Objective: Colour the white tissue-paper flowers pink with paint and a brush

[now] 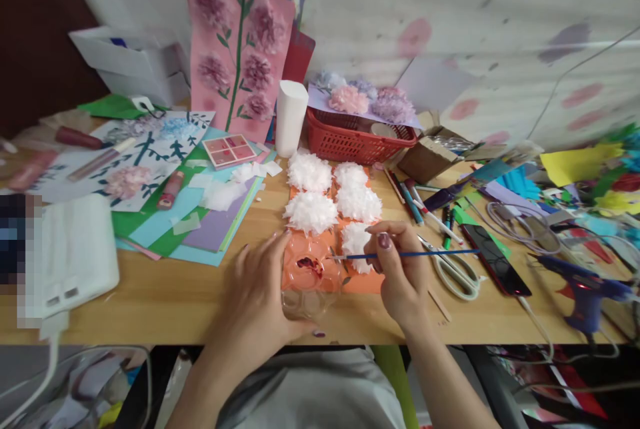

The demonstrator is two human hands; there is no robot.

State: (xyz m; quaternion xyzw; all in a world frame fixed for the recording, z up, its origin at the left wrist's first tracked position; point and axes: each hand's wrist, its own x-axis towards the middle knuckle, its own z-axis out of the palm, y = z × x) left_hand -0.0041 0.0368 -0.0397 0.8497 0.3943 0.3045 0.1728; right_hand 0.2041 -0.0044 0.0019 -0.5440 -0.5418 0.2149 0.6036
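Note:
A clear plastic paint palette (309, 304) with a dark red smear of paint in its middle is held at its left edge by my left hand (257, 292). In my right hand (400, 269), a thin blue paintbrush (435, 253) is pinched between thumb and fingers. Its tip points left, at the palette's right side, close to the paint; whether it touches the palette I cannot tell. Beneath and beyond lies an orange sheet (370, 284) bearing several fluffy white paper flowers (310, 211). The palette overlaps the sheet's near left corner.
Right of my hand lie scissors (457, 276), a phone (497, 259), pens (445, 222) and a blue glue gun (585, 289). Coloured papers (210, 232) and a white power bank (77, 252) are on the left. A red basket (360, 139) and a pink flower picture (240, 49) stand behind.

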